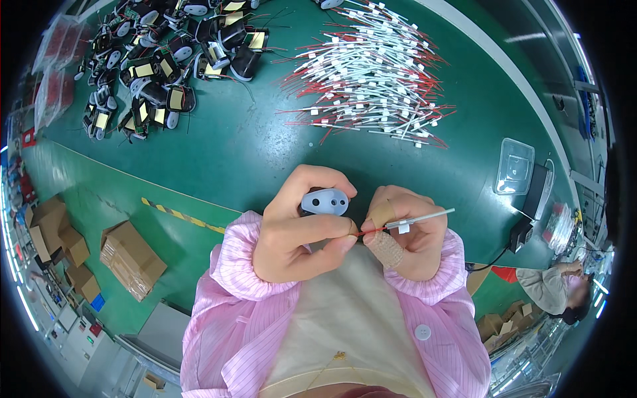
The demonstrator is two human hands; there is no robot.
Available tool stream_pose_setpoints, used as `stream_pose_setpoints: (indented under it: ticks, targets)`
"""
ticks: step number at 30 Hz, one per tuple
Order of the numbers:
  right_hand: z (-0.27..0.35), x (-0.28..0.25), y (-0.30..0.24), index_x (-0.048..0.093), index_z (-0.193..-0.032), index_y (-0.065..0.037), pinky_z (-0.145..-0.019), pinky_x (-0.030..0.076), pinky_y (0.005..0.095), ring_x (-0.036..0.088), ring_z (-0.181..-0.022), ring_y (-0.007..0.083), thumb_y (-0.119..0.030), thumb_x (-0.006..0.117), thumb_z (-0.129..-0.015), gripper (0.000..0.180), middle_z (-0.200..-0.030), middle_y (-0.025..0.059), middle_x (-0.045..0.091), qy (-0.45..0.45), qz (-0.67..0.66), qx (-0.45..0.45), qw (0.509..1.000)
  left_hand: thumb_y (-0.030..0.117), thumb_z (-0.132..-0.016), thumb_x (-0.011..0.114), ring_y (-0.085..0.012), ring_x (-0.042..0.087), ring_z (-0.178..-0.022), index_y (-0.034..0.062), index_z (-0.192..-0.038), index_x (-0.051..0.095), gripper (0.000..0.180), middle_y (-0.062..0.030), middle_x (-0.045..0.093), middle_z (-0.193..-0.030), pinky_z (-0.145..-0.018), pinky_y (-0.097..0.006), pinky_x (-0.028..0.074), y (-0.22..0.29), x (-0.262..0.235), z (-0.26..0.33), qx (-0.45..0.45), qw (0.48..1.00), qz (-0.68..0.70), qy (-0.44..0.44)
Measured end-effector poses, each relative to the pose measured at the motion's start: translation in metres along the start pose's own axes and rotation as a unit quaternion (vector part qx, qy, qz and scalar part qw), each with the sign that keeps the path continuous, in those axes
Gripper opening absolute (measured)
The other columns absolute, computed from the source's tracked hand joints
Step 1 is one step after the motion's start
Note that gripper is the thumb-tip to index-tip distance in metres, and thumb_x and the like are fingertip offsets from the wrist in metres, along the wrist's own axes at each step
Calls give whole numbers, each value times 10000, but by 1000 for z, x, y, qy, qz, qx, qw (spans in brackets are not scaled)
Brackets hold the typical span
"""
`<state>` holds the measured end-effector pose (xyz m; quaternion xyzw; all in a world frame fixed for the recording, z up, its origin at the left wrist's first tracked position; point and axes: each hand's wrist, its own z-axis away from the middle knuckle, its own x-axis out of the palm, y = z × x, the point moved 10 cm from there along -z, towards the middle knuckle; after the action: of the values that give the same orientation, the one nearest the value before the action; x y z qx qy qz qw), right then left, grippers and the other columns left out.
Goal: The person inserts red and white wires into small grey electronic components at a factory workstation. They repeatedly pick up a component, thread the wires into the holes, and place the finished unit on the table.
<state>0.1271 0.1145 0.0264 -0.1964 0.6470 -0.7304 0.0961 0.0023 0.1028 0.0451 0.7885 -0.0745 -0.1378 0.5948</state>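
Note:
My left hand (286,233) is closed around a small pale grey and black device (324,201) with dark round holes in its light face. Its thumb and index fingertip also pinch thin red wire ends. In my right hand (424,245), pinched between thumb and fingers, is a thin white cable (434,215) with a small white tag and red wires running toward the left fingertips. Two fingers of that hand wear tan bandages (385,249). Both hands are close together above the near edge of the green table (239,166). Whether the wire ends are joined is hidden by the fingertips.
A heap of white cables with red wires (371,76) lies at the far middle. Several black and grey devices with yellow pads (149,73) cover the far left. A clear plastic box (515,166) and a black power unit (521,232) are at right. Cardboard boxes (133,262) stand lower left.

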Motion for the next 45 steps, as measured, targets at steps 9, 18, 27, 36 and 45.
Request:
stream_pose_setpoints:
  ticks: [9,18,27,36,45]
  targets:
    - [-2,-17,-16,655,-830,18,-590,413,263,541,-723,137,71,677,-741,106,-869,140,609,38,-39,-73,996,7,-794,648,-283,580,-866,2,-1276,439,525,-230,556,-1085,-745,-350,482,7,-3,-3,27,999,0,45]
    - [-7,-7,-26,625,-870,16,-698,513,278,633,-822,176,85,662,-758,137,-1003,191,615,72,-11,-85,994,-135,-763,615,-374,634,-967,73,-1480,-55,1002,-288,606,-1148,-814,-415,519,18,5,-1,77,988,-121,54]
    - [-3,0,-42,621,-860,19,-686,559,280,681,-825,220,121,692,-695,207,-980,157,623,71,129,-120,982,-144,-724,619,-367,662,-892,91,-1471,-110,1070,-288,629,-1107,-788,-420,541,23,7,-7,77,981,-180,16]
    - [-4,1,-45,635,-821,8,-639,545,277,688,-785,221,113,688,-635,220,-938,139,644,81,159,-123,976,-169,-676,588,-367,656,-848,76,-1473,-105,1084,-292,626,-1110,-750,-405,547,24,7,-3,118,976,-180,26]
    - [-5,6,-54,624,-779,-2,-536,506,266,631,-614,176,102,668,-580,229,-877,102,640,84,214,-153,961,-156,-691,562,-382,646,-866,83,-1477,-108,1060,-299,626,-1109,-752,-403,540,25,10,1,130,976,-173,14]
